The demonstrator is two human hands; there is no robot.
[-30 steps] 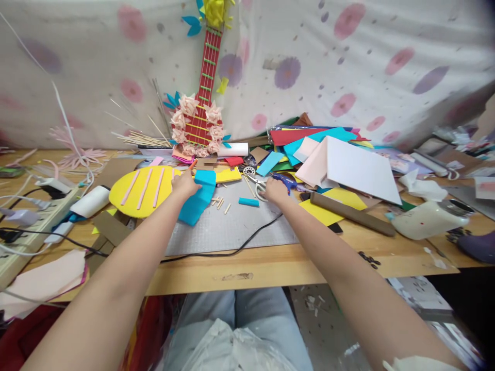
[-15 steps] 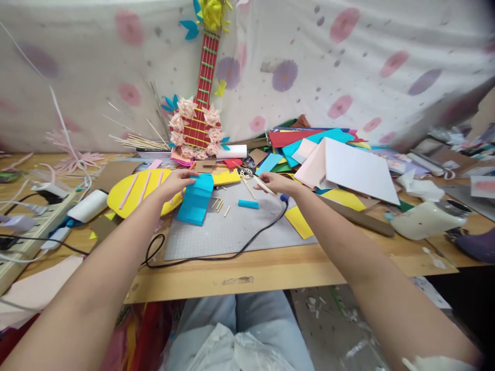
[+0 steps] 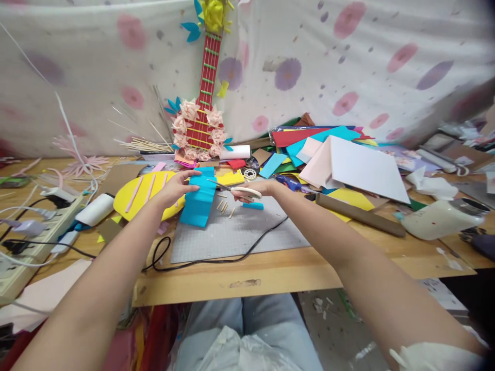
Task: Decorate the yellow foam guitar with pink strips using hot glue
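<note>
Your right hand [image 3: 258, 189] has brought the scissors [image 3: 235, 190] across to the blue sheet [image 3: 198, 200], fingers wrapped round the handles. Your left hand [image 3: 175, 187] pinches that sheet near the mat's [image 3: 247, 232] far left corner.

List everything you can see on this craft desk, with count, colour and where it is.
folded foam sheet: one, blue, left edge of the mat, held up by the left hand
scissors: one pair, cream handles, in the right hand, blades toward the sheet
cutting mat: one, grey, desk centre
foam oval: one, yellow with pink strips, left of the mat
paper guitar: one, red with pink flowers, leaning on the cloth behind
small foam piece: one, blue, on the mat
foam sheets pile: many, mixed colours, right rear
cable: one, black, across the mat's front
power strip: one, white, far left
left hand: fingers on the sheet
right hand: gripping the scissors
</note>
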